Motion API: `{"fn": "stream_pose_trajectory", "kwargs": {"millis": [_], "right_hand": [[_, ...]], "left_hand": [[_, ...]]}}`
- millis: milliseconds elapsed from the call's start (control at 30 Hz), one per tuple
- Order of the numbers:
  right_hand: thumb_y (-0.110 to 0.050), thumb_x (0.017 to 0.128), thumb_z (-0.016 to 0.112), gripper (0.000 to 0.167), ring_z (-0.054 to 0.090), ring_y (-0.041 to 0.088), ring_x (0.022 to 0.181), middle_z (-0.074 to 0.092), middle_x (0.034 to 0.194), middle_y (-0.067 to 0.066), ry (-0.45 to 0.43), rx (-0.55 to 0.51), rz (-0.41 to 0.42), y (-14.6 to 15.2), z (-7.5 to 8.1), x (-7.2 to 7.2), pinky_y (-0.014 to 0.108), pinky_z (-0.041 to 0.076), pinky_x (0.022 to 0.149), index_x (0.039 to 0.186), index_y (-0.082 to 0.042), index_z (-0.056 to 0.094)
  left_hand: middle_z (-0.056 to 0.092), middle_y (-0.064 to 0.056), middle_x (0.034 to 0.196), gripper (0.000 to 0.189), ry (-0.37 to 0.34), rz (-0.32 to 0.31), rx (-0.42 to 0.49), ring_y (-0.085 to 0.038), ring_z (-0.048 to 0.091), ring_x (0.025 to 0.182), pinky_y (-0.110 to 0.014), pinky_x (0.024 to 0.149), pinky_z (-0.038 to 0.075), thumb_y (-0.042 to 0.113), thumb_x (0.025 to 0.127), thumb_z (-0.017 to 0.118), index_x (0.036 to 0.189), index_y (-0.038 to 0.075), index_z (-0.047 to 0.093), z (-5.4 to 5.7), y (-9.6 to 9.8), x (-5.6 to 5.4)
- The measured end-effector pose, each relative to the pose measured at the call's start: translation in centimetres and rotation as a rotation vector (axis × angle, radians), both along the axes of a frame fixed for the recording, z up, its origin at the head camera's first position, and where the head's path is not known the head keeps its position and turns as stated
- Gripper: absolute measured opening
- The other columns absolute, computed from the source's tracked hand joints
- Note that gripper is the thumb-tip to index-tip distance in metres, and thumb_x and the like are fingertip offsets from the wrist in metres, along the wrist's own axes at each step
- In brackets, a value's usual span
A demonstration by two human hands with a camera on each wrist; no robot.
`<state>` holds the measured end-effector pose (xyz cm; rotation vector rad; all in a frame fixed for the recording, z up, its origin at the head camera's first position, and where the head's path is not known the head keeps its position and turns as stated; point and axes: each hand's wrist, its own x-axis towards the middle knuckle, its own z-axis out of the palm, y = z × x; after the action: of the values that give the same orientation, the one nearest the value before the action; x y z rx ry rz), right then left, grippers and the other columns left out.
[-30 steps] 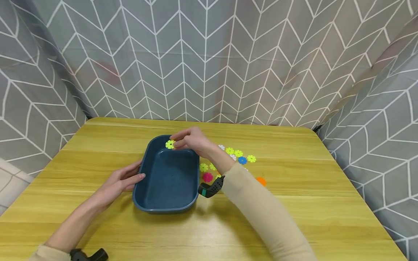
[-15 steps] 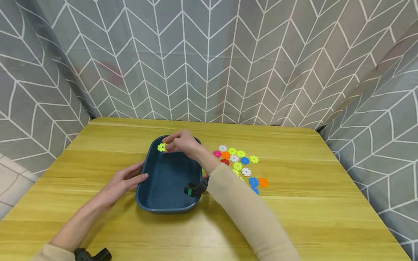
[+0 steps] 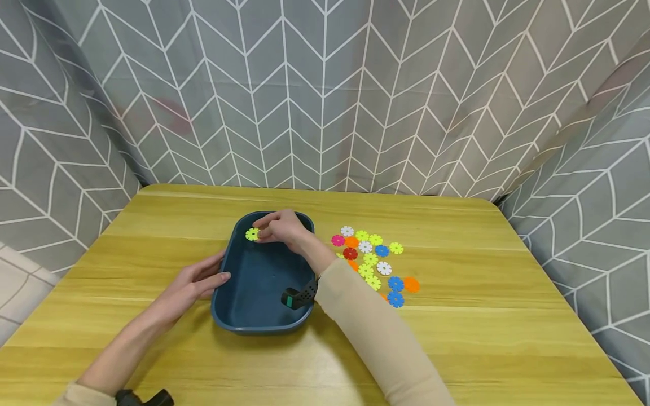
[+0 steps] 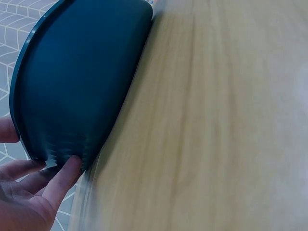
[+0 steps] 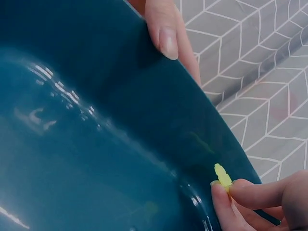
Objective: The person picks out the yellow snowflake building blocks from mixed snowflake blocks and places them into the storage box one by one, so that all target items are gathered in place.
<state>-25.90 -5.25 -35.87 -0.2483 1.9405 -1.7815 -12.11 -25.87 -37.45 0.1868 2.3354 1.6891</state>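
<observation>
A dark blue plastic tub (image 3: pixel 264 282) stands on the table left of centre. My left hand (image 3: pixel 195 282) holds its left side. The thumb (image 5: pixel 168 41) lies over the rim, and fingers (image 4: pixel 65 180) rest against the outer wall. My right hand (image 3: pixel 285 228) is inside the far end of the tub. Between thumb and fingers it pinches a yellow-green snowflake disc (image 3: pixel 252 234), seen nearly edge-on in the right wrist view (image 5: pixel 223 176), close to the tub's wall. The tub's right part is partly hidden behind my right wrist.
Several loose snowflake discs lie flat right of the tub, among them a red disc (image 3: pixel 350 254), a blue disc (image 3: pixel 396 299), a white disc (image 3: pixel 384 268) and an orange disc (image 3: pixel 412 285). A patterned grey curtain (image 3: pixel 325 96) hangs behind the wooden table (image 3: pixel 482 338).
My right hand has moved left and then slightly lower inside the tub, with the yellow-green disc in its fingers. My left hand keeps its place on the tub's side.
</observation>
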Motion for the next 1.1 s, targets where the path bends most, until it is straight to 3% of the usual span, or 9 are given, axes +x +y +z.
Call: {"fn": "stream_pose_trajectory", "kwargs": {"millis": [233,400,767,1100], "right_hand": [[0.013,0.090,0.060,0.027,0.072,0.032,0.097,0.066,0.113,0.017,0.059,0.049,0.029,0.10,-0.10,0.09,0.038,0.059,0.086,0.116,0.010,0.069],[0.014,0.090,0.060,0.028,0.072,0.032,0.096,0.067,0.120,0.019,0.097,0.101,0.056,0.26,-0.18,0.23,0.037,0.060,0.082,0.117,0.011,0.069],[0.014,0.088,0.062,0.025,0.073,0.028,0.090,0.070,0.115,0.018,0.124,0.203,0.039,0.34,-0.50,0.24,0.032,0.061,0.076,0.110,0.007,0.073],[0.010,0.089,0.065,0.020,0.074,0.029,0.091,0.070,0.111,0.019,0.147,0.226,0.015,0.42,-0.50,0.39,0.033,0.061,0.078,0.108,0.008,0.073]], "left_hand": [[0.028,-0.026,0.160,0.071,-0.005,0.001,-0.003,-0.043,0.037,0.141,-0.017,0.090,0.049,0.030,0.103,0.055,0.159,0.003,0.020,0.09,-0.06,-0.07],[0.028,-0.026,0.160,0.070,-0.004,-0.001,0.011,-0.046,0.039,0.139,-0.018,0.089,0.051,0.029,0.103,0.055,0.159,0.002,0.020,-0.01,-0.09,-0.09],[0.029,-0.026,0.160,0.070,-0.006,0.001,0.010,-0.040,0.045,0.136,-0.020,0.089,0.052,0.029,0.103,0.055,0.159,0.003,0.021,-0.05,-0.14,-0.12],[0.028,-0.025,0.160,0.070,-0.006,-0.007,0.007,-0.044,0.037,0.141,-0.017,0.091,0.050,0.031,0.104,0.053,0.159,0.003,0.019,-0.04,-0.11,-0.10]]}}
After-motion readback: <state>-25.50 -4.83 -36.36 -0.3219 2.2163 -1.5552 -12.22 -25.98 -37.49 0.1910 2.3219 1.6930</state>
